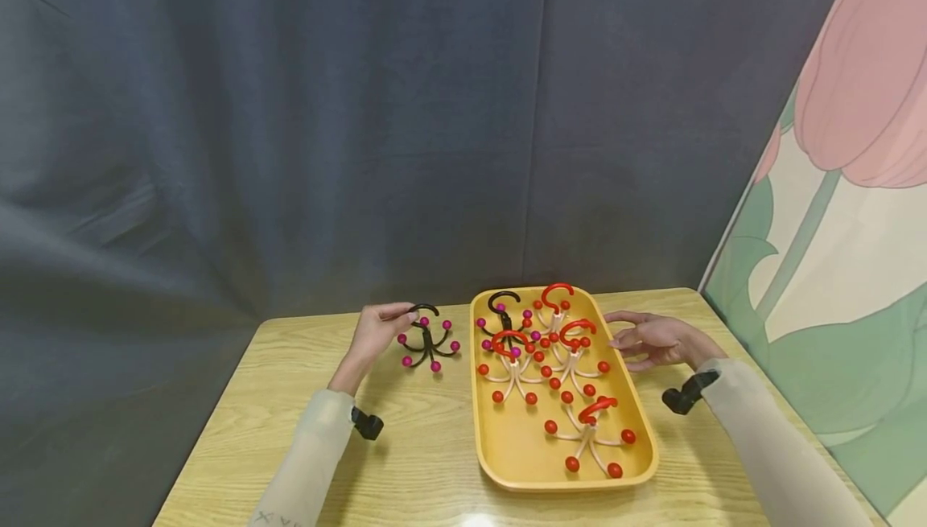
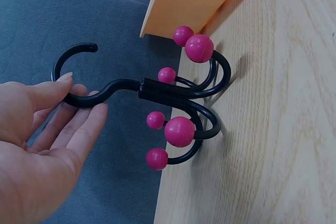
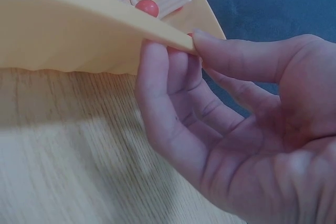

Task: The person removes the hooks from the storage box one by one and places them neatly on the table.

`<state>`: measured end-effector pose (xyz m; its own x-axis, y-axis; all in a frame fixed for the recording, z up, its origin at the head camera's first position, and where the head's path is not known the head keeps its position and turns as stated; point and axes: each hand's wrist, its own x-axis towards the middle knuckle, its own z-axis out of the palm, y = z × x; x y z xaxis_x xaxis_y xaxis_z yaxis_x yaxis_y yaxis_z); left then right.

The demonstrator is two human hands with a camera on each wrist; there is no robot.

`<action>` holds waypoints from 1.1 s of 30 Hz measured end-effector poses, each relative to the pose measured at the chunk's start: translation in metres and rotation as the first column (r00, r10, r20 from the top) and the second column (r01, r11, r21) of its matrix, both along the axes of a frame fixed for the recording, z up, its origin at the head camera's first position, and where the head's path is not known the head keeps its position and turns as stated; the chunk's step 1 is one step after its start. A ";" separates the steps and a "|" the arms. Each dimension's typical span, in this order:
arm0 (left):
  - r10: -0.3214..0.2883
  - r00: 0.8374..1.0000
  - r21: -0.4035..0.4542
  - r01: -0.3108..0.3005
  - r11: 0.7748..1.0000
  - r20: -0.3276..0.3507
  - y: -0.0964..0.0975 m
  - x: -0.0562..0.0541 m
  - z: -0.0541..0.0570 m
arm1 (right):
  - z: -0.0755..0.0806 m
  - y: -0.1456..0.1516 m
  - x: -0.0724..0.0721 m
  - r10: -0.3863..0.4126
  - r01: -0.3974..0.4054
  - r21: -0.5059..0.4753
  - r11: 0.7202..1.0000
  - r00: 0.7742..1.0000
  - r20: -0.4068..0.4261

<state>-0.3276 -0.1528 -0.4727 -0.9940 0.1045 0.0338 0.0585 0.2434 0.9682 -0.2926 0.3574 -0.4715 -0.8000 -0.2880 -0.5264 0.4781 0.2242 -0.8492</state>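
My left hand (image 1: 378,329) pinches the hook of a black multi-arm hanger (image 2: 167,88) between thumb and fingers. Pink balls tip the hanger's curved arms, which are right at the tabletop, left of the yellow tray (image 1: 507,459). On the tray's right side, my right hand (image 1: 654,340) grips the rim, thumb on top and fingers curled beneath, as the right wrist view shows. Inside the tray, another black hanger (image 1: 506,321) with pink balls stands at the back left. Around it and toward the front are several white hangers (image 1: 590,433) with red hooks and red balls.
The light wood table (image 1: 413,446) runs under the tray and out to both sides. A dark blue-grey curtain (image 1: 362,125) hangs behind its back edge. To the right rises a panel (image 1: 854,269) printed with pink tulips and green leaves.
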 end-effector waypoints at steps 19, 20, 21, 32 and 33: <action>0.017 1.000 -0.009 -0.017 1.000 0.019 -0.004 -0.005 0.006 | 0.003 -0.002 -0.001 0.006 -0.006 0.005 1.000 1.000 -0.004; 0.017 1.000 -0.004 -0.017 1.000 0.025 -0.004 -0.006 0.005 | 0.002 -0.001 -0.001 0.003 -0.003 0.007 1.000 1.000 -0.004; 0.014 1.000 0.002 -0.014 1.000 0.022 -0.005 -0.006 0.005 | 0.002 -0.001 -0.001 0.003 -0.003 0.007 1.000 1.000 -0.004; 0.009 1.000 0.024 -0.009 1.000 0.010 -0.007 -0.010 -0.003 | 0.002 0.000 -0.001 -0.004 0.004 -0.004 1.000 1.000 0.006; 0.009 1.000 0.021 -0.009 1.000 0.009 -0.007 -0.009 -0.003 | 0.002 -0.001 -0.001 -0.003 0.003 -0.004 1.000 1.000 0.005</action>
